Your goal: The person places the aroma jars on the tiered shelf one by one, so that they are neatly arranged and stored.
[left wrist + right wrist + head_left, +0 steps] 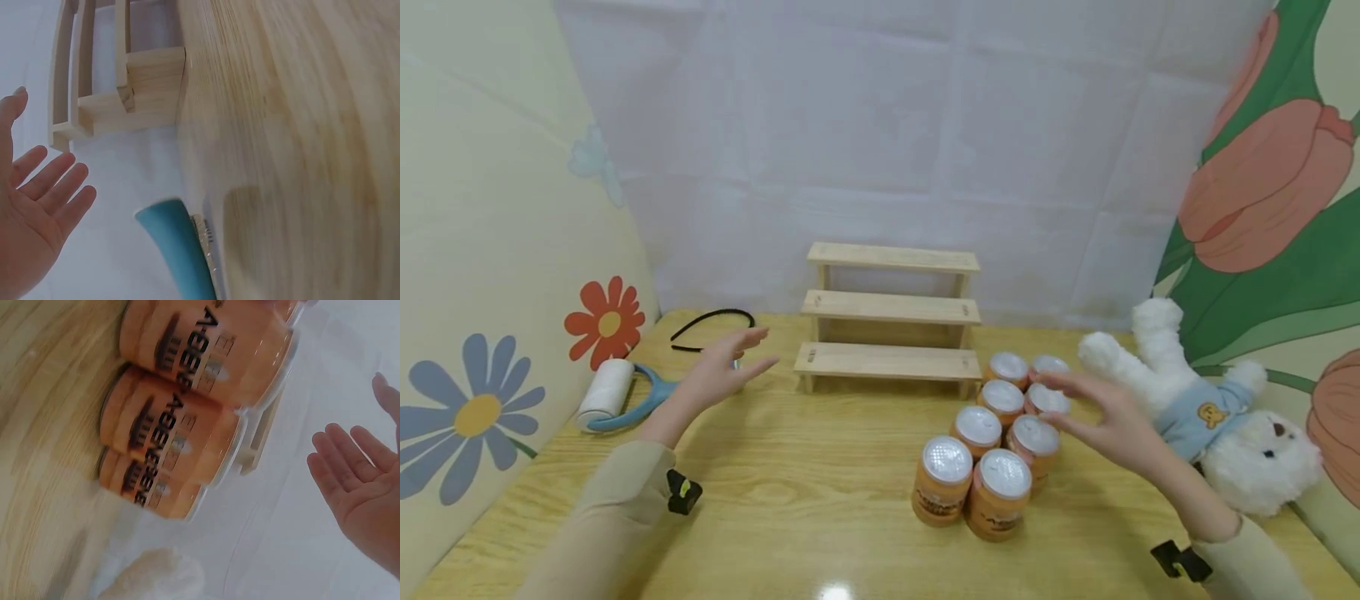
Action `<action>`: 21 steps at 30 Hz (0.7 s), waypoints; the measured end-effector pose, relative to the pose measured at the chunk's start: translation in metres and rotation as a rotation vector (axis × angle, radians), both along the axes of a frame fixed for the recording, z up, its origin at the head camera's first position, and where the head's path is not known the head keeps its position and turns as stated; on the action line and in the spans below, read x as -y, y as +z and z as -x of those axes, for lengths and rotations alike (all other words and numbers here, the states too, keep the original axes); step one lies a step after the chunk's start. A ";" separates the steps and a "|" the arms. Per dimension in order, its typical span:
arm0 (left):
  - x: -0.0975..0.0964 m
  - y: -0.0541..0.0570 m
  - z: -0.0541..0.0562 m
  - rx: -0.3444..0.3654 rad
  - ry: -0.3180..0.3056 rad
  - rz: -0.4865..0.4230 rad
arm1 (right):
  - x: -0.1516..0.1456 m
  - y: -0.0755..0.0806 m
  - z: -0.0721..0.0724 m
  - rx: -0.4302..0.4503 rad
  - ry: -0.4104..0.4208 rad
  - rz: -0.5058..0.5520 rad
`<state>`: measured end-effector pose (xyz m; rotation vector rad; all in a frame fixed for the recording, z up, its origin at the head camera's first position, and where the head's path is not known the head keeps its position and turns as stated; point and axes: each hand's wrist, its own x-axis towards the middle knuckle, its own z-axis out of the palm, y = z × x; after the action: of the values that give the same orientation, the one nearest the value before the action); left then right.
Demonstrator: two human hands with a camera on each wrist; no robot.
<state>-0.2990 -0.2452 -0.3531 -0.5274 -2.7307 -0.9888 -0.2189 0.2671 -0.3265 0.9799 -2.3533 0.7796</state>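
Note:
Several orange cans (942, 492) with silver lids stand upright in two rows on the right half of the table. In the head view my right hand (1108, 417) hovers at the right side of these cans, fingers extended and holding nothing. The right wrist view shows the sides of the orange cans (169, 419) apart from the right hand (369, 494). My left hand (718, 371) is raised above the table near the blue lint roller (651, 400), its fingers spread and nothing in them. A three-step wooden rack (887, 360) stands between the hands, towards the back.
A black headband (715, 313) lies at the back left, behind the left hand. The white plush toy (1180, 408) in a blue shirt lies on the right, beyond the right hand. A white cloth (880, 125) hangs behind the wooden rack.

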 end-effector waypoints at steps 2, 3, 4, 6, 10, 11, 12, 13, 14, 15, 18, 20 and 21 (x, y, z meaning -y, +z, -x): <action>-0.004 -0.003 0.006 0.003 -0.005 -0.018 | 0.005 0.000 -0.004 0.026 0.035 0.005; -0.006 -0.004 0.008 0.007 -0.006 -0.022 | 0.008 -0.001 -0.006 0.042 0.049 0.006; -0.008 -0.005 0.010 0.014 -0.007 -0.029 | 0.010 -0.001 -0.008 0.061 0.061 0.008; -0.013 -0.007 0.014 0.023 -0.010 -0.032 | 0.014 -0.002 -0.011 0.082 0.079 0.000; -0.020 -0.010 0.019 0.039 -0.017 -0.019 | 0.021 -0.007 -0.016 0.124 0.127 -0.011; -0.021 -0.011 0.021 0.040 -0.022 -0.019 | 0.023 -0.008 -0.016 0.140 0.136 -0.013; -0.022 -0.012 0.023 0.043 -0.025 -0.018 | 0.024 -0.009 -0.017 0.156 0.150 -0.012; -0.023 -0.014 0.024 0.048 -0.029 -0.017 | 0.025 -0.011 -0.017 0.174 0.162 -0.014; -0.024 -0.015 0.026 0.051 -0.032 -0.019 | 0.026 -0.012 -0.018 0.191 0.179 -0.015; -0.025 -0.016 0.027 0.052 -0.034 -0.019 | 0.027 -0.013 -0.018 0.206 0.188 -0.022; -0.026 -0.019 0.029 0.037 -0.042 -0.004 | 0.029 -0.015 -0.019 0.258 0.228 -0.041; -0.028 -0.021 0.030 0.019 -0.044 0.007 | 0.030 -0.015 -0.020 0.281 0.241 -0.067; -0.028 -0.021 0.031 0.012 -0.044 0.014 | 0.030 -0.015 -0.021 0.294 0.237 -0.082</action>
<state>-0.3297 -0.2170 -0.3745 -0.5883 -2.7494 -0.9864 -0.1976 0.2373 -0.3414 1.2719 -2.5640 0.9810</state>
